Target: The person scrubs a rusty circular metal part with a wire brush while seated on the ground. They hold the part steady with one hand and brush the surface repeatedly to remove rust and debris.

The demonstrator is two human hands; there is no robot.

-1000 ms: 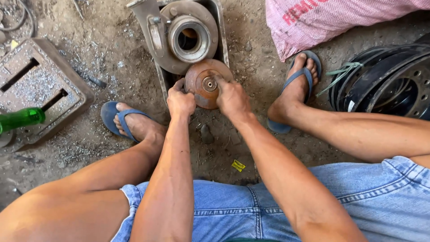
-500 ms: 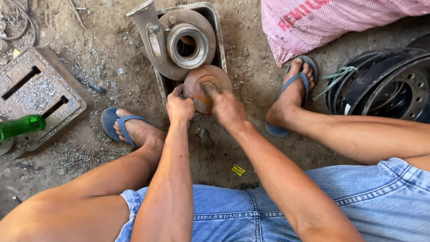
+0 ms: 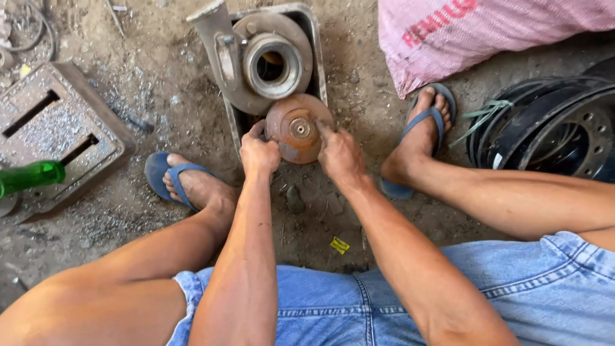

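I squat over a dirt floor. A rusty round metal disc (image 3: 297, 128) with a small centre hub stands on edge in front of a grey metal pump housing (image 3: 262, 61) with a round opening. My left hand (image 3: 259, 154) grips the disc's left rim. My right hand (image 3: 339, 154) holds its right rim, one finger stretched along the edge. Both forearms reach forward between my knees.
A rusty metal plate (image 3: 54, 131) with slots lies at left, a green bottle (image 3: 29, 178) beside it. A pink woven sack (image 3: 474, 32) lies at upper right, black wheel rims (image 3: 551, 131) at right. My feet wear blue flip-flops (image 3: 163, 173). A yellow scrap (image 3: 339, 244) lies near me.
My right hand has shifted from over the disc's face to its right rim. The disc now shows its full face with the hub. My left hand stays on the left rim.
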